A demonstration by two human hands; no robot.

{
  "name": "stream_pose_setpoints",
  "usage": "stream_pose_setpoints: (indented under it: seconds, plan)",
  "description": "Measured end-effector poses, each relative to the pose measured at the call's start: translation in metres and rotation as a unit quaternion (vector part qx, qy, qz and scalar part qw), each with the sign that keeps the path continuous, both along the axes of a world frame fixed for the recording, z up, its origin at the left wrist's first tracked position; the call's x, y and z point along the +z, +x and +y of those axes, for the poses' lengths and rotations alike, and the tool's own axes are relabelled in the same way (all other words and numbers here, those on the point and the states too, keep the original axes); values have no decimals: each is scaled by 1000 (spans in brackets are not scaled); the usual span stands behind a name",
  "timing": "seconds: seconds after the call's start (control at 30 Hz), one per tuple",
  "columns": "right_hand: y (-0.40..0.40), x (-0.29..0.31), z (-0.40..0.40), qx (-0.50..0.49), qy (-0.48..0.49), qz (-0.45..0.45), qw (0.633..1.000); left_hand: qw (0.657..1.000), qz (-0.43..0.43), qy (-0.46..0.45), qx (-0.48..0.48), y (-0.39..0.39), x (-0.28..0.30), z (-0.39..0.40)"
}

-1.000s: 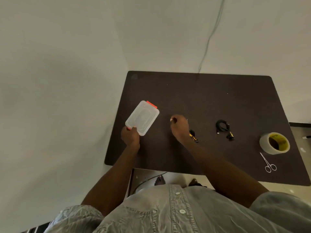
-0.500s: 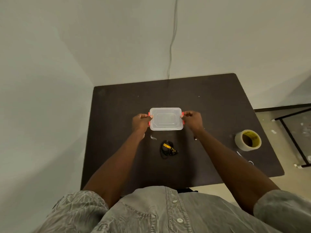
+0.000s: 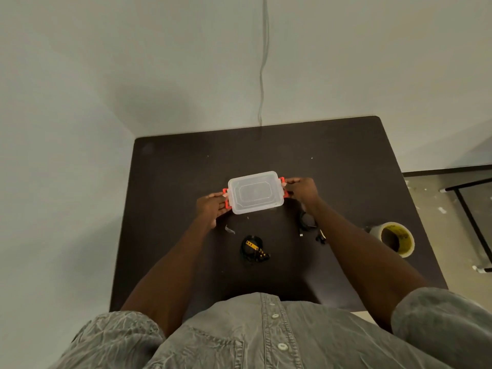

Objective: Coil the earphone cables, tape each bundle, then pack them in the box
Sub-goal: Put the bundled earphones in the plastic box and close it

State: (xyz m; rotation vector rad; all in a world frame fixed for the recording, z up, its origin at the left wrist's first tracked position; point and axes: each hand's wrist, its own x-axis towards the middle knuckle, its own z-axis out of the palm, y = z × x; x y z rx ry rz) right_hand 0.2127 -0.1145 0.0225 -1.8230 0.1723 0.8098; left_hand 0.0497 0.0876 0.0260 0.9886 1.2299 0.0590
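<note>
Translucent plastic box (image 3: 255,192), lid on, sits mid-worktop (image 3: 332,166), contents indiscernible. The left hand (image 3: 211,207) and right hand (image 3: 302,190) each curl fingers round a red end latch. One taped cable bundle (image 3: 253,251) lies nearer; another (image 3: 306,225) beside the right wrist; tape roll (image 3: 395,239) right.

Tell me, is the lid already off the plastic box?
No, the translucent lid covers the plastic box, with the left hand and right hand at its orange latches.
</note>
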Motion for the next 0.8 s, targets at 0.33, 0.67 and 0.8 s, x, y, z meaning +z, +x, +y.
stream_pose_setpoints:
  seconds: [0.33,0.67,0.8]
  plan:
    - [-1,-3,-4,-12,-17,48,999,682,67,487,-542,20,11,-12]
    - [-7,-8,-5,-36,-60,15,997,732,-22,491,-472,7,16,-9]
    - [-14,-3,-4,-46,-60,-7,997,812,145,507,-249,-18,7,-8]
